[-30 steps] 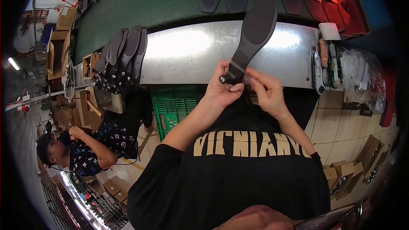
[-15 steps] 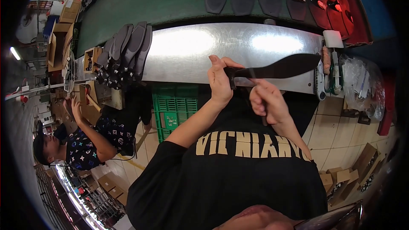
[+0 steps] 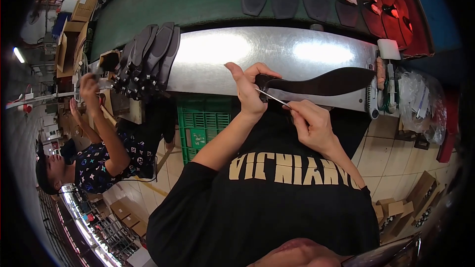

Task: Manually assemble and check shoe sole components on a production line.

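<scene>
A dark sandal [image 3: 324, 82] is held on edge over the near side of the metal bench, its sole stretching to the right. My left hand [image 3: 251, 93] grips its strap end, thumb raised and fingers around the strap. Pinched in my right hand [image 3: 314, 122] is a thin, shiny metal rod-like tool [image 3: 275, 99]. The tool's far tip meets the strap end beside my left palm; that contact point is partly hidden. A pile of dark sandals [image 3: 154, 52] lies on the bench's left end.
Beyond the metal bench [image 3: 213, 76], a green surface [image 3: 198, 5] carries a row of sandals [image 3: 284, 0], some under red light. A white-headed mallet [image 3: 389, 49] and plastic bag [image 3: 420, 101] lie right. A green crate [image 3: 205, 118] stands below. A co-worker [image 3: 106, 160] works at left.
My right hand has turned and drawn down slightly, and the metal tool now shows clearly, angled against the strap end. My left thumb has spread outward. The co-worker's hands have moved up.
</scene>
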`<state>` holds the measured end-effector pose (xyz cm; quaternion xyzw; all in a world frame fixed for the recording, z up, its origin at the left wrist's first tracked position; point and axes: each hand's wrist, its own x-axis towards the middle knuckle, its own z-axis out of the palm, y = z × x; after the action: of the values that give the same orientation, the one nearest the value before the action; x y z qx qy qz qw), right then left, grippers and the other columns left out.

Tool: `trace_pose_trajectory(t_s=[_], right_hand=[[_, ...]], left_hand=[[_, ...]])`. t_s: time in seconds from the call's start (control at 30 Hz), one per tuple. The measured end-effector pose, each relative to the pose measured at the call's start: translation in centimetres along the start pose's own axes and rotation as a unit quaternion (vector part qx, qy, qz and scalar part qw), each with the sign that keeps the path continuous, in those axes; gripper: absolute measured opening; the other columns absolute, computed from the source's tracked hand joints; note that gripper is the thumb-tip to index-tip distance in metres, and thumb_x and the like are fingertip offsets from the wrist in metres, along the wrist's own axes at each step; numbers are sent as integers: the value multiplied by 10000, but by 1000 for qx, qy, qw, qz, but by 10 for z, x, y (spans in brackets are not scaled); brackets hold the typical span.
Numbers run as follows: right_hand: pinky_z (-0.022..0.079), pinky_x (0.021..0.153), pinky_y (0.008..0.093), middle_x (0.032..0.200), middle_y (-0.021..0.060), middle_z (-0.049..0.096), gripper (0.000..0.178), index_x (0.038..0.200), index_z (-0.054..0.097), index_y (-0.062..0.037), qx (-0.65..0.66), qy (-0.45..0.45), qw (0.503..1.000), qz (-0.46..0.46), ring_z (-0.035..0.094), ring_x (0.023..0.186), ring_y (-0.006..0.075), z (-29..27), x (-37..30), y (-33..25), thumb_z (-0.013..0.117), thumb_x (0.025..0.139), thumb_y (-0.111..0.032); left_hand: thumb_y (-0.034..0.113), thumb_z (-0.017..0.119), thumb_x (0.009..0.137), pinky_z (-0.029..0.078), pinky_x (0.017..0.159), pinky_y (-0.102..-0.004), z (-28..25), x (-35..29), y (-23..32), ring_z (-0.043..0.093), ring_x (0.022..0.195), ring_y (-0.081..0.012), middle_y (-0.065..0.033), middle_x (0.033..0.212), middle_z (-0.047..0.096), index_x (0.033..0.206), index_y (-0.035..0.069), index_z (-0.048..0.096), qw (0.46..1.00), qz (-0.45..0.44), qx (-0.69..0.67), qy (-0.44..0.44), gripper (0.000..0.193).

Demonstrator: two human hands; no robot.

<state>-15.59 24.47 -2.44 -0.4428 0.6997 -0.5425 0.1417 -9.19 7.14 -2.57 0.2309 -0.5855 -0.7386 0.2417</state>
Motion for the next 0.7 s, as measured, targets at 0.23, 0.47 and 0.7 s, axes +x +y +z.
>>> trace_pose_trajectory(t_s=[0.23, 0.47, 0.7], right_hand=[[502, 582, 350, 773, 134, 635, 149, 990, 642, -9, -56, 83, 995, -11, 638, 633, 277, -10, 8, -8, 614, 847, 23], [482, 572, 380, 764, 146, 622, 71, 951, 616, -19, -79, 65, 995, 14, 622, 643, 330, 2, 4, 6, 615, 880, -20], [484, 573, 384, 752, 137, 597, 62, 934, 602, -19, -53, 65, 996, 16, 613, 650, 333, 9, 3, 0, 612, 873, -6]], left_hand=[[650, 565, 887, 472, 680, -380, 13, 14, -3, 569, 721, -215, -36, 725, 588, 712, 116, 550, 819, -346, -448, 96, 562], [765, 363, 895, 495, 698, -375, 23, 7, -15, 599, 743, -233, -72, 763, 614, 741, 95, 563, 859, -305, -411, 35, 716], [825, 278, 867, 462, 632, -340, 13, 13, -29, 558, 641, -226, -83, 712, 585, 717, 78, 554, 847, -251, -460, -86, 810]])
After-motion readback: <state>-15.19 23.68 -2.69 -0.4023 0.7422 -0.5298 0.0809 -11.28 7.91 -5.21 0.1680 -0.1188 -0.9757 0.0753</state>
